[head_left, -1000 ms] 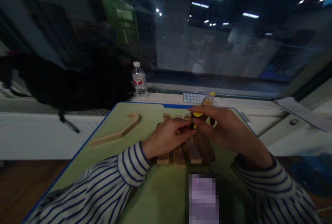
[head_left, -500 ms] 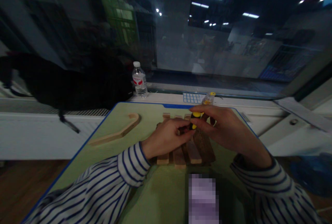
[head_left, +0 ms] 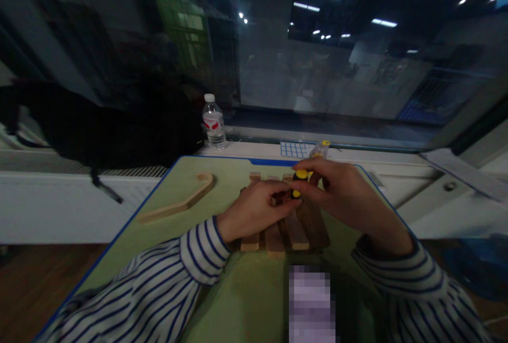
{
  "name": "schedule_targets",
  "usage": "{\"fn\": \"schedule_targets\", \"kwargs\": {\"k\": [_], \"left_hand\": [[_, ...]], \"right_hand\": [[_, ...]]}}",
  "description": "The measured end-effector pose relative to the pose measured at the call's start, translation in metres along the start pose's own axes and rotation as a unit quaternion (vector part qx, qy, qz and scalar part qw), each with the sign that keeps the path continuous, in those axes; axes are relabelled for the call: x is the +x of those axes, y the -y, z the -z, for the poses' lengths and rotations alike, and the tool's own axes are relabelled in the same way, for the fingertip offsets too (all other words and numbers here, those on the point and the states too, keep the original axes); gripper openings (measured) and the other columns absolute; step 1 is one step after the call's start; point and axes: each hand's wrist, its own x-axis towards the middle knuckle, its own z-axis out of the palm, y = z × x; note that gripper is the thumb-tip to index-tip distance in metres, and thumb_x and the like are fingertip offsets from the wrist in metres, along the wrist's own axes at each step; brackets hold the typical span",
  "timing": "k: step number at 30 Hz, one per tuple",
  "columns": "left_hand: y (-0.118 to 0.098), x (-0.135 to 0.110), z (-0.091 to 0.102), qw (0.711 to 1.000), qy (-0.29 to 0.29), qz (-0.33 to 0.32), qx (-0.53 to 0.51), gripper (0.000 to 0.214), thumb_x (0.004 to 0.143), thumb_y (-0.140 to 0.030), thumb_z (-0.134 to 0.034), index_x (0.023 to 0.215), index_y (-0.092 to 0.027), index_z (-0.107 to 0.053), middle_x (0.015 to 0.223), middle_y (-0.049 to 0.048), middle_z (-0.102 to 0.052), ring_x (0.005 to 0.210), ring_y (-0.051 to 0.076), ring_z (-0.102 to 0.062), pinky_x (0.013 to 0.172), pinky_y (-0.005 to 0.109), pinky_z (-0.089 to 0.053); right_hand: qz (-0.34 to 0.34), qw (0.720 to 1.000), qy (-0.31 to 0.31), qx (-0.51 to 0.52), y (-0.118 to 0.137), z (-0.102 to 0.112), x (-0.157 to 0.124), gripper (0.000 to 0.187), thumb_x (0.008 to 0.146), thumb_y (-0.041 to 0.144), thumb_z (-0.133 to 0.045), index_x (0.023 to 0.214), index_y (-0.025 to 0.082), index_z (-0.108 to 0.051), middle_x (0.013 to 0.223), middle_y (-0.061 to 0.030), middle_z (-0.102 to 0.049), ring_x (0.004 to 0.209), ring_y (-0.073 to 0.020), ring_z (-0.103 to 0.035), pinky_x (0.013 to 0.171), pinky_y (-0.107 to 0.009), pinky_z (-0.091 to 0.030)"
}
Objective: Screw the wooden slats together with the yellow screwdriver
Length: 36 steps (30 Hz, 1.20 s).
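Note:
Over the middle of the table, my right hand [head_left: 343, 189] pinches a short yellow-and-black screwdriver handle [head_left: 301, 174] between thumb and fingers, holding it roughly upright. My left hand [head_left: 257, 206] comes in from the left, its thumb and fingertips closed around the lower end of the handle. What lies between those fingertips is hidden. Below both hands is a piece made of several wooden slats [head_left: 274, 241], with a darker brown board [head_left: 315, 224] at its right side. My left hand covers much of the slats, and the screwdriver's tip is out of sight.
A curved wooden strip [head_left: 182, 207] lies on the green, blue-edged table [head_left: 230, 300] at left. On the sill stand a water bottle [head_left: 215, 125] and a small clear package [head_left: 319, 149], near a blue-gridded sheet [head_left: 293, 149]. A black bag [head_left: 119, 131] sits at left.
The screwdriver handle has turned and tilted slightly in my right fingers, showing more of its yellow end. My left hand stays nearly in place.

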Motion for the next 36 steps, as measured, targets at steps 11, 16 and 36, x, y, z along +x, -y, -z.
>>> {"fn": "schedule_targets", "kwargs": {"k": [11, 16, 36], "left_hand": [[-0.0005, 0.0001, 0.0006, 1.000, -0.009, 0.008, 0.000, 0.029, 0.085, -0.036, -0.062, 0.108, -0.021, -0.070, 0.084, 0.0017, -0.069, 0.075, 0.015, -0.061, 0.072, 0.024, -0.048], [-0.0004, 0.0005, 0.0003, 1.000, -0.014, 0.008, -0.005, 0.028, 0.084, -0.037, -0.064, 0.106, -0.021, -0.071, 0.085, 0.0019, -0.070, 0.076, 0.015, -0.062, 0.073, 0.024, -0.048], [0.0039, -0.0001, -0.0024, 1.000, -0.006, 0.017, -0.019, 0.025, 0.086, -0.037, -0.062, 0.103, -0.021, -0.070, 0.092, 0.0031, -0.071, 0.081, 0.017, -0.063, 0.078, 0.027, -0.049]], "right_hand": [[-0.029, 0.999, 0.003, 0.018, 0.0008, -0.0012, -0.0002, 0.020, 0.085, 0.039, -0.063, 0.095, 0.022, -0.063, 0.077, 0.0027, -0.065, 0.057, -0.0093, -0.055, 0.054, -0.023, -0.037], [-0.042, 0.999, 0.004, 0.013, 0.0023, -0.0023, 0.0008, 0.020, 0.085, 0.041, -0.063, 0.092, 0.022, -0.063, 0.075, 0.0020, -0.064, 0.057, -0.0102, -0.055, 0.054, -0.024, -0.036], [-0.065, 0.998, 0.002, 0.009, 0.0049, -0.0045, 0.0012, 0.031, 0.083, 0.051, -0.062, 0.090, 0.021, -0.061, 0.064, 0.0037, -0.060, 0.053, -0.0106, -0.054, 0.050, -0.024, -0.036]]}}
